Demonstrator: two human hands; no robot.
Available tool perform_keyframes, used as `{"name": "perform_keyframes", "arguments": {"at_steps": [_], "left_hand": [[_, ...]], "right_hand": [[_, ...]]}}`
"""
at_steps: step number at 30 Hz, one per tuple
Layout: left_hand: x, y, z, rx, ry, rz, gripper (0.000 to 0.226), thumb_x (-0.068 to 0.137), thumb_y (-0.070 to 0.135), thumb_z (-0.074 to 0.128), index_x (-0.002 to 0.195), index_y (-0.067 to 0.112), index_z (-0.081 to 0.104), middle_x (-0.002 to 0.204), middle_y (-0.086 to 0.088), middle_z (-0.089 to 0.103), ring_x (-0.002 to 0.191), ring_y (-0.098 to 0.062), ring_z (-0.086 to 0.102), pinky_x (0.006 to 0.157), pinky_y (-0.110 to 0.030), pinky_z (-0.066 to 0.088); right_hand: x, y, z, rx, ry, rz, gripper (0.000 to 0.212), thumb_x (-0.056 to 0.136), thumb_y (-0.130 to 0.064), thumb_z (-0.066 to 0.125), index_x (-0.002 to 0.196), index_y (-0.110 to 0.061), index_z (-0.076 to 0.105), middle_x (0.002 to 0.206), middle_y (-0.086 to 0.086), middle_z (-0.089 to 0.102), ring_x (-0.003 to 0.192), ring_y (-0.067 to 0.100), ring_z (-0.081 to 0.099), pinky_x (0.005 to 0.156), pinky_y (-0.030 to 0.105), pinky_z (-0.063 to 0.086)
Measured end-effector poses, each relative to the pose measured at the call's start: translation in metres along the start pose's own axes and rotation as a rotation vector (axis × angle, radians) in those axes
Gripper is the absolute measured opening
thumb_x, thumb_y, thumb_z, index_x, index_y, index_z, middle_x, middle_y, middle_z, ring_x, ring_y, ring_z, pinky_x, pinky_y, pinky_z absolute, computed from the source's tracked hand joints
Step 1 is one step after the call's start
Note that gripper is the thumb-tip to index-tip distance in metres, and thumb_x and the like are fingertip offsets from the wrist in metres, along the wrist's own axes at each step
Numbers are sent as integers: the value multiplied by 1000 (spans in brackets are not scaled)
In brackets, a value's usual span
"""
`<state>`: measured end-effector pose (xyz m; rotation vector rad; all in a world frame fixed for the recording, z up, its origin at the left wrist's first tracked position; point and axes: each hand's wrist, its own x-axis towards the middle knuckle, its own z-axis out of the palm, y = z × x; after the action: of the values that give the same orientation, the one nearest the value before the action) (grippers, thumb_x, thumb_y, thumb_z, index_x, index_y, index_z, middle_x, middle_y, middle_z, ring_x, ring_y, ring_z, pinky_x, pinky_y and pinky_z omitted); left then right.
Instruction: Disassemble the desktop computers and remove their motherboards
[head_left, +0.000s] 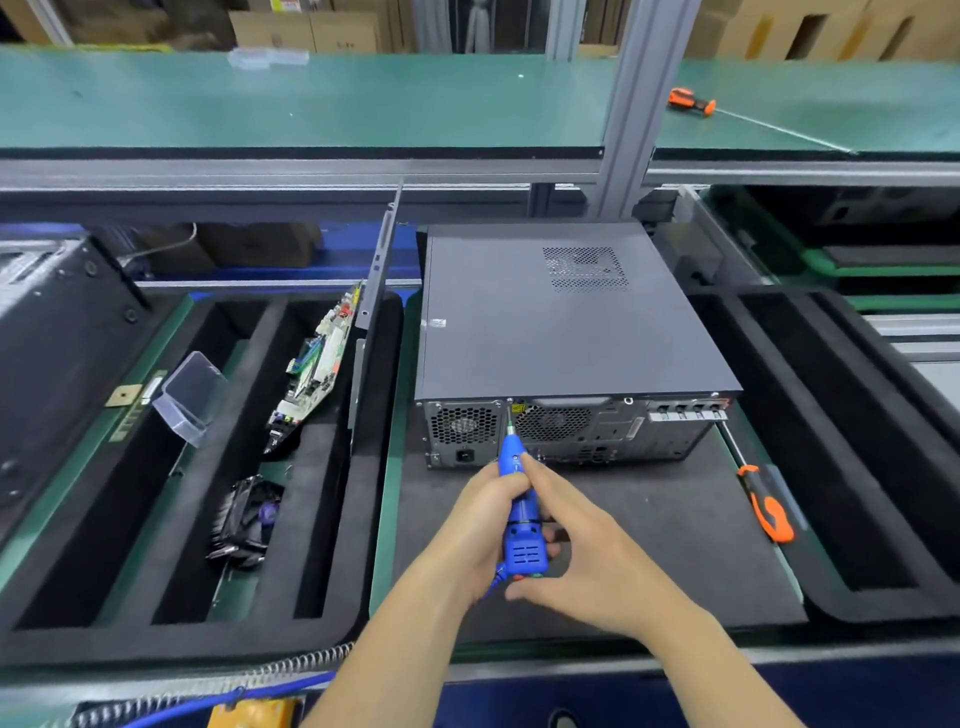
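Off to the left of our hands, in the foam tray (78, 597), we see a motherboard (317, 371) leaning on edge against a grey side panel (375, 291), with a cooler fan (247, 519) lying nearer to us in the same tray. Our left hand (480, 525) wraps around the barrel of the blue electric screwdriver (519, 514), fingers curled on it; our right hand (582, 551) holds the same tool from the other side, index finger laid along the upper body and thumb under the vented rear end. The tool's long axis runs from us straight ahead and slightly up, its bit meeting the rear face of the desktop computer (561, 322) at what looks like a screw near the top edge, between the two fan grilles. The case lies flat directly beyond both hands, lid still on, its rear panel facing us, so we judge the next move depends on keeping the bit square to that panel. Both hands are about equally near. To the right of our hands an orange-handled screwdriver (766, 506) rests on the mat (649, 545).
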<state>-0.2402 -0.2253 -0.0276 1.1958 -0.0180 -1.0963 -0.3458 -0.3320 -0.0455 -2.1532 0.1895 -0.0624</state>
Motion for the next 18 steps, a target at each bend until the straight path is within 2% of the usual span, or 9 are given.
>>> {"name": "perform_keyframes", "arguments": {"at_steps": [2,4,9,11,15,18], "left_hand": [[0,3,1,5,-12,2,11,95,9,48,103,9,54,72,-13,60,55,-26,56,57,-36,49],[1,5,2,2,-14,2,11,96,9,47,104,9,55,73,-14,61,56,-26,56,56,-36,50],[2,6,2,-38,4,-21,12,96,9,50,106,7,56,71,-15,61,55,-27,57,55,-36,50],[3,7,2,-36,7,-18,12,95,8,50,106,7,56,71,-15,61,55,-27,56,55,-36,50],[3,7,4,-7,-10,-39,16,94,8,48,108,7,55,70,-16,60,56,-28,56,55,-35,51],[1,5,6,-20,-14,-41,17,94,8,47,109,8,54,70,-16,60,55,-28,56,55,-34,50]], "right_hand": [[2,-1,-2,0,9,-16,114,66,-42,84,149,-61,9,157,-37,14,136,-12,34,100,5,37],[3,-1,-3,-12,13,-23,112,66,-43,82,150,-60,9,157,-36,13,138,-12,30,101,4,35],[7,-3,-5,-34,-2,-25,111,65,-47,80,151,-58,11,156,-37,14,135,-12,36,100,14,43],[8,-2,-5,-35,4,-24,111,65,-47,80,151,-58,11,156,-38,13,136,-13,34,102,18,41],[5,2,-3,-24,11,-5,111,64,-50,80,148,-64,9,155,-40,12,137,-15,29,104,15,37],[2,3,-5,-41,16,-10,110,63,-52,80,146,-66,9,155,-40,12,136,-17,28,100,5,34]]}}
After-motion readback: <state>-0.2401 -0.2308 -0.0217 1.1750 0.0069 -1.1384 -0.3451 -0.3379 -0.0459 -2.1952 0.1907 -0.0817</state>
